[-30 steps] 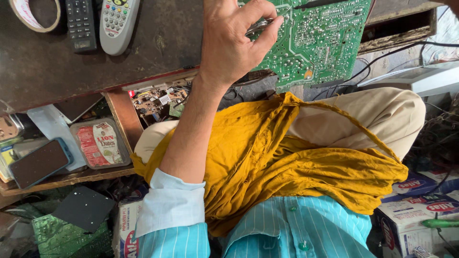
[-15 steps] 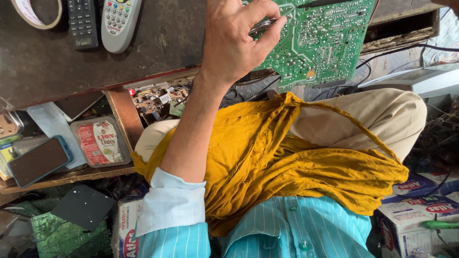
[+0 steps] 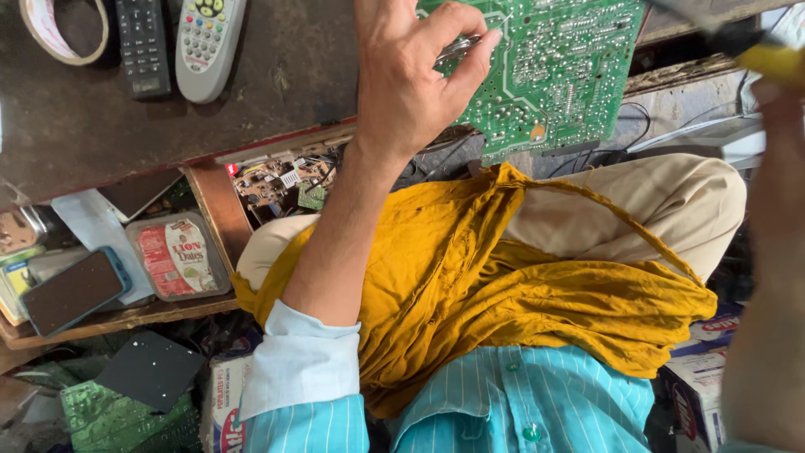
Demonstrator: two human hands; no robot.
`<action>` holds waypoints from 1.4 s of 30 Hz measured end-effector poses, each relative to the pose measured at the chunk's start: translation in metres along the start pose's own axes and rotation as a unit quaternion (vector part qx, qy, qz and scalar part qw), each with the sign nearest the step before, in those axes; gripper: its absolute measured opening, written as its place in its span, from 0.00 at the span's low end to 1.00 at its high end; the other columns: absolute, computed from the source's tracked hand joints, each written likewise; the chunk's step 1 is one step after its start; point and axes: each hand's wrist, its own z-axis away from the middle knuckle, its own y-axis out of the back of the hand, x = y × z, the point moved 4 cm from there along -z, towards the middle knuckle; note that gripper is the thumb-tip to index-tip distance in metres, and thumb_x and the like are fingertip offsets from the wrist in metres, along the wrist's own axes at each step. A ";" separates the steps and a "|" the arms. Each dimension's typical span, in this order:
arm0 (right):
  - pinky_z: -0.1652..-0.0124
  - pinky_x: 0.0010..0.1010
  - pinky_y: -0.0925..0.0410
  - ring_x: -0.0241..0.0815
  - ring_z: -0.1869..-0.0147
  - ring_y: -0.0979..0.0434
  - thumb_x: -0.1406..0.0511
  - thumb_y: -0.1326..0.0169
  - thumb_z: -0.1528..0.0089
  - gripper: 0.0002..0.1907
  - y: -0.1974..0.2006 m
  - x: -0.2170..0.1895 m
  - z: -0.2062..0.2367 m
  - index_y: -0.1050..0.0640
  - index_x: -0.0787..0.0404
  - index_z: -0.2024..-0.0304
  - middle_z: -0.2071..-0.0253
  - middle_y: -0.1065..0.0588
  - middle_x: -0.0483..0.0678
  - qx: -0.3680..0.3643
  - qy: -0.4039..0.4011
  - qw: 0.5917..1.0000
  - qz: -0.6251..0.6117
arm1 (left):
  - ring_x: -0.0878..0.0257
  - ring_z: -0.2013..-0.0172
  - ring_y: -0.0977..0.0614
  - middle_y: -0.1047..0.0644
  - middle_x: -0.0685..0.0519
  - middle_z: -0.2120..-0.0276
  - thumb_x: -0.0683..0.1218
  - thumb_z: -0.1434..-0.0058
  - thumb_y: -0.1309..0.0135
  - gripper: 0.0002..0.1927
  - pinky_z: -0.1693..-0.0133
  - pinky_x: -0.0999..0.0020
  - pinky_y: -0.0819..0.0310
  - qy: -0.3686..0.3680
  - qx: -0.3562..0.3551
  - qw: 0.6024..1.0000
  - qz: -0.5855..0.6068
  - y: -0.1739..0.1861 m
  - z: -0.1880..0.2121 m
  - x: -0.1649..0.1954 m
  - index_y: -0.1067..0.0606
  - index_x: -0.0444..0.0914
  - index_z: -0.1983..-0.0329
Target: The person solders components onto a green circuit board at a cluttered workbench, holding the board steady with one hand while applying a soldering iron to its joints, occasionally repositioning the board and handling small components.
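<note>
Desk (image 3: 251,101): dark, worn top, spread under and to the left of the left hand. Yellow cloth (image 3: 520,285) is draped over the lap, below the left forearm, with tan trousers (image 3: 662,201) showing to its right. Striped teal shirt (image 3: 520,403) is seen at the bottom edge, sleeve rolled to a white cuff.

Green circuit board (image 3: 562,75) is held at the desk's near edge, solder side up, just right of the left hand and touching its fingertips. Left hand (image 3: 411,84) is curled, thumb and fingers pinched together on a small shiny metal part (image 3: 457,49) pressed against the board's left edge; what the part is cannot be told.

Right hand (image 3: 776,92) is seen only partly at the right border, blurred, beside a yellow object (image 3: 767,59); whether it is closed on it cannot be told. The two hands are well apart, the board between them.

Left of the left hand on the desk: a grey remote (image 3: 210,42), a black remote (image 3: 142,42), a tape roll (image 3: 63,29). Below the desk, on a shelf (image 3: 117,317): a plastic tub (image 3: 178,256) and a phone (image 3: 75,289), lying side by side.
</note>
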 end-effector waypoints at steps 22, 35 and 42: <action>0.52 0.25 0.26 0.43 0.49 0.17 0.75 0.35 0.30 0.13 -0.029 -0.037 0.042 0.18 0.71 0.43 0.50 0.20 0.57 0.009 0.086 0.991 0.104 | 0.51 0.52 0.31 0.33 0.52 0.59 0.47 0.36 0.28 0.12 0.48 0.52 0.40 -0.010 -0.006 1.000 -0.021 0.000 0.000 0.002 0.23 0.46 0.62; 0.52 0.26 0.25 0.43 0.49 0.17 0.75 0.35 0.29 0.12 -0.031 -0.041 0.041 0.18 0.71 0.43 0.50 0.20 0.57 0.004 0.087 0.991 0.102 | 0.52 0.52 0.31 0.32 0.53 0.59 0.47 0.35 0.28 0.12 0.48 0.51 0.40 -0.025 -0.005 0.999 -0.025 0.001 0.002 0.001 0.23 0.46 0.61; 0.50 0.26 0.25 0.43 0.48 0.17 0.75 0.35 0.28 0.11 -0.033 -0.043 0.042 0.18 0.70 0.43 0.50 0.20 0.56 0.010 0.093 0.990 0.103 | 0.55 0.52 0.30 0.30 0.55 0.59 0.48 0.36 0.28 0.12 0.48 0.51 0.42 -0.032 -0.003 0.998 -0.049 0.005 -0.008 0.010 0.23 0.47 0.62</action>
